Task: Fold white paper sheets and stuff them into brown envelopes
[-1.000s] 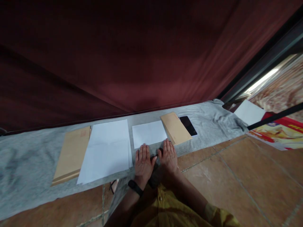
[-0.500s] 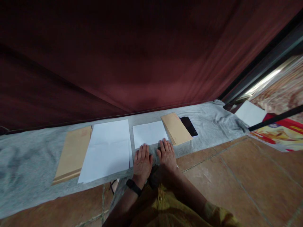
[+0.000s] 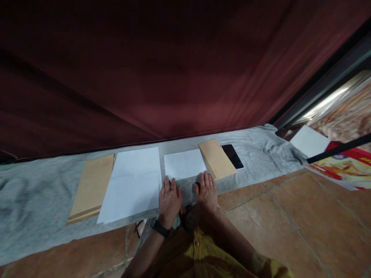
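A folded white sheet of paper (image 3: 184, 164) lies flat on the grey cloth (image 3: 252, 143). At its near left corner rests my left hand (image 3: 169, 199), flat with fingers stretched out, holding nothing. My right hand (image 3: 207, 191) lies palm down by the near right corner, its fingers spread and its tips close to the brown envelopes (image 3: 218, 160). Left of my left hand is a stack of larger white sheets (image 3: 133, 181) with a faint crease across. It overlaps a second pile of brown envelopes (image 3: 92, 185).
A dark-screened phone (image 3: 232, 156) sits right of the envelopes. Behind the cloth hangs a dark red curtain (image 3: 174, 96). A white sheet (image 3: 309, 141), a colourful printed box (image 3: 344, 166) and a black bar (image 3: 339, 148) are at the right. Tiled floor (image 3: 261, 220) runs along the near edge.
My left hand has slid left and a little toward me, widening the gap between my hands. My right hand has shifted slightly right. The papers keep their places on the cloth.
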Tool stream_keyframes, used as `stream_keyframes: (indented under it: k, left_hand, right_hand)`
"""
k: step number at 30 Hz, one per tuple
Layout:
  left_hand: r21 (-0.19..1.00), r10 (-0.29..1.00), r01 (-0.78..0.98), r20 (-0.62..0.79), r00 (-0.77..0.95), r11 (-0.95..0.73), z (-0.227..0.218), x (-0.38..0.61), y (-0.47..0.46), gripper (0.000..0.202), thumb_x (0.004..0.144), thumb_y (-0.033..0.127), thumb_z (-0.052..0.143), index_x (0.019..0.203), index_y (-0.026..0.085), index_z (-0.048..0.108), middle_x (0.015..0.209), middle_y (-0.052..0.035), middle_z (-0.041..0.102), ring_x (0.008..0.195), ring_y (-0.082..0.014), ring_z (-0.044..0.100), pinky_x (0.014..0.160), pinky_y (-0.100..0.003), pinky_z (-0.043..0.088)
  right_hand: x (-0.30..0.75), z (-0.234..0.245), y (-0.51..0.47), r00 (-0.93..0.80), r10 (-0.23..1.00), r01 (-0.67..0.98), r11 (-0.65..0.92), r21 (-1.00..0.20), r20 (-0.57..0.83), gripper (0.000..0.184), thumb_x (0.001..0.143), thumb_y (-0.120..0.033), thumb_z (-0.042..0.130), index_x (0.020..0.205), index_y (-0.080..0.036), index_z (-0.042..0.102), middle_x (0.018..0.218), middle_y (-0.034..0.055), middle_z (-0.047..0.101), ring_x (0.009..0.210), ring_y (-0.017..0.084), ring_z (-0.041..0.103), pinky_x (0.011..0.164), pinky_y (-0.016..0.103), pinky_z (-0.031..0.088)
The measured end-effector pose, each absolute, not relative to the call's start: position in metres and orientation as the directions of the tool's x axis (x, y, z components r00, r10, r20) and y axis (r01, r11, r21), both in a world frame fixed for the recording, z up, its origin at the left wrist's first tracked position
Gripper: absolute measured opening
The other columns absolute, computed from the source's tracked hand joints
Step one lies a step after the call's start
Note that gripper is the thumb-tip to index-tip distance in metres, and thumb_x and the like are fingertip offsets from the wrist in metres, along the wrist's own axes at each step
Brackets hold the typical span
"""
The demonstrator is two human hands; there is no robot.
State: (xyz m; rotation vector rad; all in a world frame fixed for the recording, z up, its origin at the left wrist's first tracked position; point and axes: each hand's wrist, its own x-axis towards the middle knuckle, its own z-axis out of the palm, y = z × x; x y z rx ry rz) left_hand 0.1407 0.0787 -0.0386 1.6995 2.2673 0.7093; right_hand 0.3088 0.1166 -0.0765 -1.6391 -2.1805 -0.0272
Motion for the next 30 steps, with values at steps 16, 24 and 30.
stream_keyframes:
  k: [16,24,30]
  left_hand:
    - [0.842,0.821,0.323,-0.217,-0.528,0.431,-0.020,0.094,0.122,0.046,0.080,0.030,0.065,0.124,0.018,0.058,0.082,-0.0018,0.066,0.077,-0.0204,0.064,0.078,-0.035,0.052]
    - [0.875,0.771,0.034,-0.406,-0.491,0.482,-0.024,0.096,0.119,0.042,0.075,0.020,0.063,0.117,0.017,0.057,0.065,0.0037,0.065,0.052,-0.0127,0.060,0.051,-0.024,0.045]
    - [0.880,0.767,-0.127,-0.462,-0.445,0.457,-0.020,0.101,0.103,0.024,0.064,0.025,0.072,0.085,0.017,0.062,0.063,0.0034,0.065,0.055,-0.0140,0.064,0.050,-0.023,0.046]
  right_hand:
    - [0.311,-0.076,0.117,-0.238,0.921,0.922,0.314,-0.225,0.309,0.056,0.102,-0.032,0.041,0.149,-0.003,0.041,0.156,0.0233,0.038,0.143,0.033,0.038,0.113,0.049,0.038]
    - [0.312,-0.074,0.116,-0.234,0.926,0.920,0.309,-0.241,0.296,0.056,0.101,-0.031,0.043,0.150,-0.005,0.039,0.157,0.0215,0.038,0.143,0.031,0.038,0.114,0.048,0.037]
    - [0.313,-0.071,0.120,-0.282,0.908,0.893,0.366,-0.261,0.309,0.056,0.100,-0.028,0.044,0.152,-0.008,0.038,0.158,0.0207,0.037,0.145,0.031,0.035,0.115,0.051,0.035]
